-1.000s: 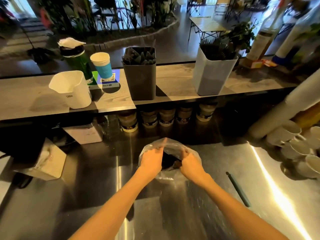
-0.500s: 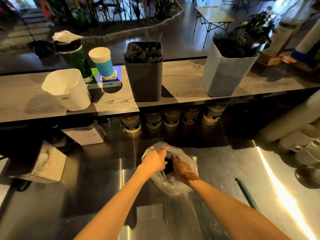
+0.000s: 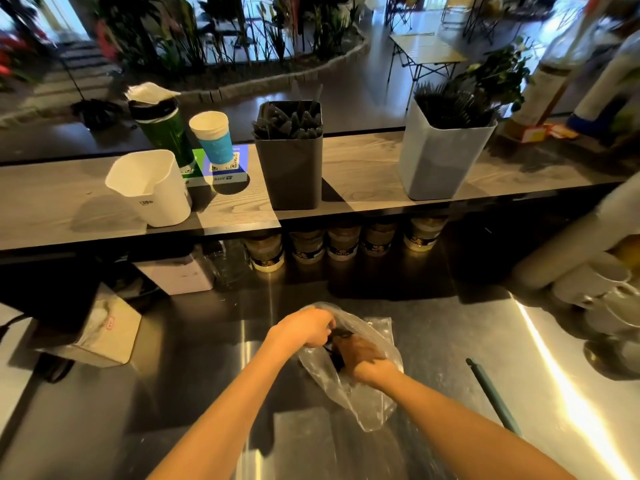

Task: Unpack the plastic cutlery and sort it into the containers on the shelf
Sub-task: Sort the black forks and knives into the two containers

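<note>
Bag (image 3: 360, 393) mouth gripped by left hand (image 3: 306, 327). Right hand (image 3: 360, 355) inserted in bag beside left hand; grip on dark cutlery (image 3: 337, 360) cannot be told.

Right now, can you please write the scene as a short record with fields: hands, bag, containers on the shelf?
left hand: left hand grips the mouth of the plastic bag
right hand: right hand is inside the bag, on the dark cutlery; grip unclear
bag: clear, lying on the steel counter
shelf containers: white container, inside looks empty; dark container and grey container, both holding dark cutlery
</note>
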A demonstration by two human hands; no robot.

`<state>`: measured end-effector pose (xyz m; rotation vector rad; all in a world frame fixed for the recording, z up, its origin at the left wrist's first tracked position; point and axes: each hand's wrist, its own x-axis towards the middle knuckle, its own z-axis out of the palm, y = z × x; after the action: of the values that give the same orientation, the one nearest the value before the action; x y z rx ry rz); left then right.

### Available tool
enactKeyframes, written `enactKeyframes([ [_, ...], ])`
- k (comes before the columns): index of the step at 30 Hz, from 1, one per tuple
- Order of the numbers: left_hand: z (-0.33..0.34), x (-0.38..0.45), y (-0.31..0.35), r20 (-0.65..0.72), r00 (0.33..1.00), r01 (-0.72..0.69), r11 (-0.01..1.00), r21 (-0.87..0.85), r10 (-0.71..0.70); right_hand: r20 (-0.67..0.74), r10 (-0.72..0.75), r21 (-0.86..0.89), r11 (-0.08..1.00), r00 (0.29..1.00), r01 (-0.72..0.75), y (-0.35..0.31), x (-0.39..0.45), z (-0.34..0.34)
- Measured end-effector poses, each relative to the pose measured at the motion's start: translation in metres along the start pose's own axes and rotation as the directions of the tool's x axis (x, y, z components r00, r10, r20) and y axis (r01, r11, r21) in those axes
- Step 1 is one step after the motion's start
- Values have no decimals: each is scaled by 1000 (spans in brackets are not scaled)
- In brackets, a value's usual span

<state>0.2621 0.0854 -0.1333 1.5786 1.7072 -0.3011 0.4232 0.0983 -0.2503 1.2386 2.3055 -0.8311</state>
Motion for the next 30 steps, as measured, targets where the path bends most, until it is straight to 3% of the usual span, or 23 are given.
enactKeyframes([
  [1,0,-5,2,-6,1000,1,1000,20,-1,-7,28,27,999,1000,-28,-8,-12,-8],
  [6,5,-27,9,-74,997,13,993,121,-4,-98,-109,-129,987,989,96,-16,-39,-7],
  [9,6,-36,14,-65,998,1,981,193,11,-190,-189,-86,981,964,175,-28,-54,-15],
  [13,8,-52,16,-118,993,37,977,209,-12,-255,-139,-171,981,957,97,-46,-79,-28],
  [15,7,-60,12,-209,977,86,981,177,-48,-314,-136,-133,986,940,98,-43,-92,-27],
  [19,9,-67,-6,-311,945,91,995,-48,-102,-387,-109,168,968,916,187,-25,-123,-29],
  [22,20,-71,-16,-293,952,38,984,-177,-89,-461,-36,469,838,886,278,-16,-152,-42],
  [25,32,-80,-15,-332,942,-75,938,-337,-45,-558,47,611,700,829,371,-11,-172,-58],
  [30,48,-102,1,-476,879,-321,714,-622,-19,-634,112,735,398,766,550,-11,-197,-76],
])
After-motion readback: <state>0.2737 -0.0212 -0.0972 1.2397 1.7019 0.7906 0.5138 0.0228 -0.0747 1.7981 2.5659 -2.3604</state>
